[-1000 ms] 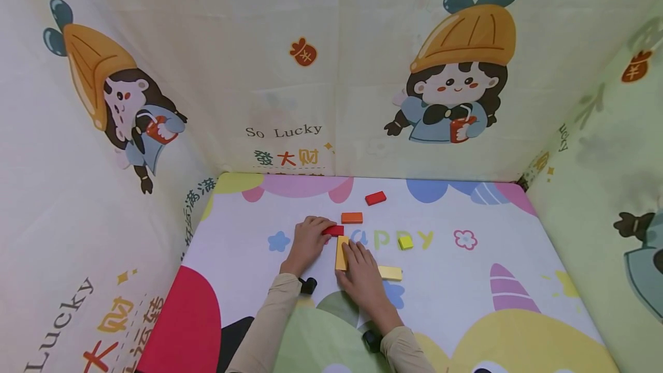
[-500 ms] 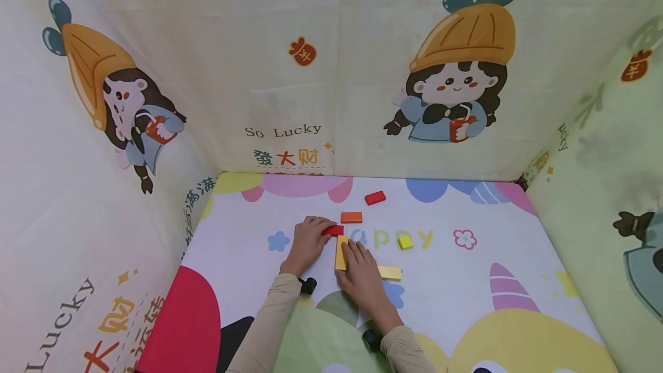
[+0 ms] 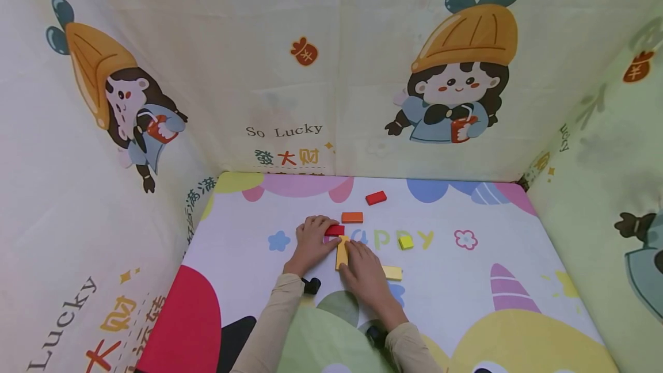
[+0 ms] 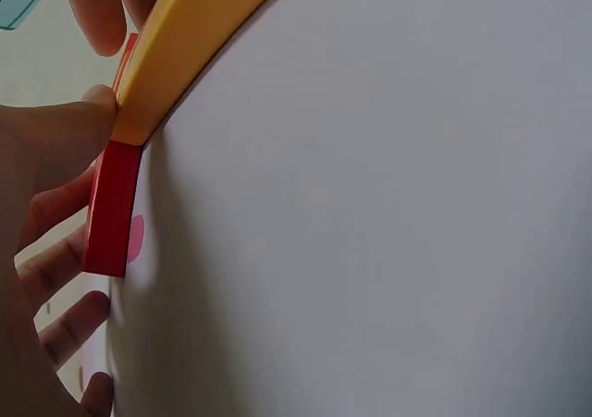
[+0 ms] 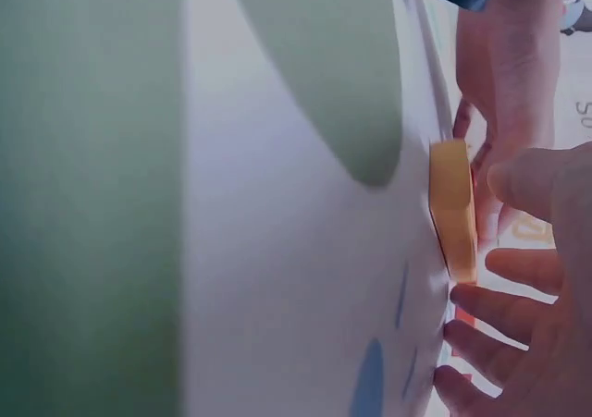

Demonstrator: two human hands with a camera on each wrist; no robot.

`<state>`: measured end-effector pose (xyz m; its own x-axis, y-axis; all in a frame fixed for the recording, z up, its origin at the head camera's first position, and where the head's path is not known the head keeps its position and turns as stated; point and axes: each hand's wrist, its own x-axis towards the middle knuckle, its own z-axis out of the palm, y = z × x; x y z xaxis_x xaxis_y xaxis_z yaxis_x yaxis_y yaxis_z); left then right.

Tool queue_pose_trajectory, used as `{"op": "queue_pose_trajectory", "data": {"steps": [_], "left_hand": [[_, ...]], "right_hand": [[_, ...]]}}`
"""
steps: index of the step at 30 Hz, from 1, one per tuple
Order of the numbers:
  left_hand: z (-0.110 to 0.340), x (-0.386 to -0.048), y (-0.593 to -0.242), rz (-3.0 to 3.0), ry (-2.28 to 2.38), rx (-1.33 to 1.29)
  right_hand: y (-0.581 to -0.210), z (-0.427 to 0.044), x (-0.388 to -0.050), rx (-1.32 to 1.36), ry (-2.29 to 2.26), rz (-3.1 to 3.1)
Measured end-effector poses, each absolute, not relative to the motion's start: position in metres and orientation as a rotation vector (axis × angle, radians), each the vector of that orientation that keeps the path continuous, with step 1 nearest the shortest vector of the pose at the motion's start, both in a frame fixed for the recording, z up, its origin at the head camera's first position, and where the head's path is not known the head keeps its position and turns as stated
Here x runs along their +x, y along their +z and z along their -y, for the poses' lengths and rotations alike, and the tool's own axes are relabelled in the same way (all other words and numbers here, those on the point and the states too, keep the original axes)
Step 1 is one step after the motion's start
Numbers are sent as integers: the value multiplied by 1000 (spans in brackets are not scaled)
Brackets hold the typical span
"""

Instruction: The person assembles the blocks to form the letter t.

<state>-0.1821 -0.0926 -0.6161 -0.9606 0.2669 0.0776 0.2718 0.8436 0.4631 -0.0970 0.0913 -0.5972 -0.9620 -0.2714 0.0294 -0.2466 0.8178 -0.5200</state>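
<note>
In the head view, my left hand (image 3: 312, 246) has its fingers on the far side of a red block (image 3: 335, 230). Its thumb touches the far end of a yellow-orange block (image 3: 342, 256), whose end meets the red one in the left wrist view, where the red block's near face (image 4: 111, 209) is uncovered. My right hand (image 3: 369, 278) lies beside the yellow-orange block's right side, fingers spread and fairly straight. The right wrist view shows my right thumb and fingertips close by that block (image 5: 451, 195); whether they touch is unclear.
An orange block (image 3: 352, 217) and another red block (image 3: 376, 197) lie farther back. To the right are a small yellow-green block (image 3: 406, 242) and a pale yellow block (image 3: 392, 273), partly behind my right hand. Printed cloth walls (image 3: 362, 154) surround the patterned table (image 3: 440, 292).
My left thumb has moved from the red block to the far end of the yellow-orange block. My right hand has shifted slightly right, its thumb leaving the block's near end. The blocks look almost unmoved.
</note>
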Motion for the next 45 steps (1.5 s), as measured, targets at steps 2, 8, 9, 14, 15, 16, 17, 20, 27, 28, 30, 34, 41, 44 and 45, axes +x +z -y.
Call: {"op": "queue_pose_trajectory", "data": {"steps": [2,8,9,14,15,16,17,20,27,28,30,34,41,44,45], "left_hand": [[92,-182,-616,3001,-769,-435],[92,-184,-618,2988,-777,-441],[92,-184,-618,2989,-780,-442],[93,-185,-619,3010,-789,-436],[94,-185,-619,3011,-793,-434],[94,-185,-619,3012,-795,-432],[94,-186,-619,3013,-796,-430],[95,-186,-618,3016,-812,-428],[95,-186,-613,3063,-856,-412],[95,-186,-612,3062,-862,-412],[96,-186,-611,3060,-876,-411],[97,-185,-608,3044,-902,-414],[96,-186,-608,3020,-928,-426],[96,-187,-610,3023,-916,-429],[95,-187,-610,3030,-919,-426]], "right_hand": [[-595,-94,-100,-413,-836,-2963],[-593,-102,-113,-382,-878,-2993],[-593,-103,-116,-381,-893,-2999],[-592,-109,-133,-327,-940,-2991],[-592,-110,-136,-305,-943,-2981],[-591,-110,-139,-282,-938,-2972],[-590,-111,-142,-263,-945,-2963],[-588,-113,-151,-220,-946,-2953],[-588,-114,-170,-230,-974,-2961],[-588,-113,-172,-230,-967,-2960],[-590,-112,-176,-226,-925,-2966],[-589,-110,-184,-215,-853,-2983],[-588,-107,-193,-175,-737,-3008],[-589,-108,-195,-170,-702,-3024],[-589,-108,-196,-165,-692,-3027]]}}
